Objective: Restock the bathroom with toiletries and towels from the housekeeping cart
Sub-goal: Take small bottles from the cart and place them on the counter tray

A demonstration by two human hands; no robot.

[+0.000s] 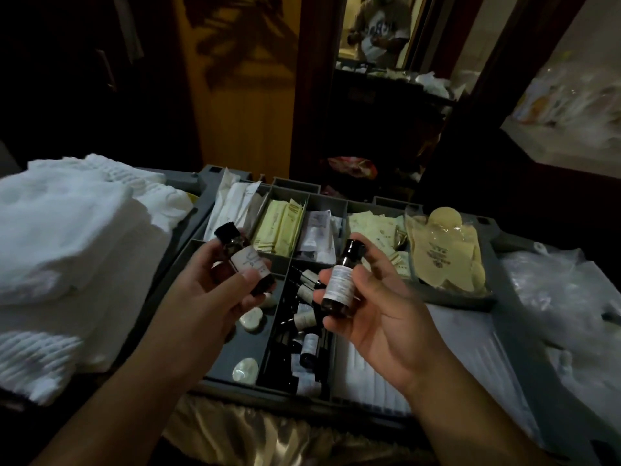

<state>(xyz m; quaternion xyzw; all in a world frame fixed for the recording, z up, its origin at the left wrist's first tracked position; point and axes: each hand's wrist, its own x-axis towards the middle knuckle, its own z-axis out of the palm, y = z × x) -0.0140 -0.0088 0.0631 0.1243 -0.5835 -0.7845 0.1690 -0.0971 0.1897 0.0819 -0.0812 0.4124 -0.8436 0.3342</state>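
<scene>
Head view: left hand (215, 290) is gripping a dark labelled bottle (243, 257) at frame centre, fingers curled round it. Right hand (373, 311) is pinching a second bottle (339, 280) upright, centre-right. Both are hovering over the grey cart tray (453, 297). White towels (67, 237) are lying at left.

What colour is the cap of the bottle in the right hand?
Black cap, seen in head view.

Single wide-angle view, worn on person's head. Faces forward and down across cart tray (327, 200), close, within arm's reach. Left hand (215, 290) and right hand (379, 317) sit mid-frame, forearms entering from bottom edge. Towel stack (67, 237) at left edge, mirror (376, 35) at top, farther off.
</scene>
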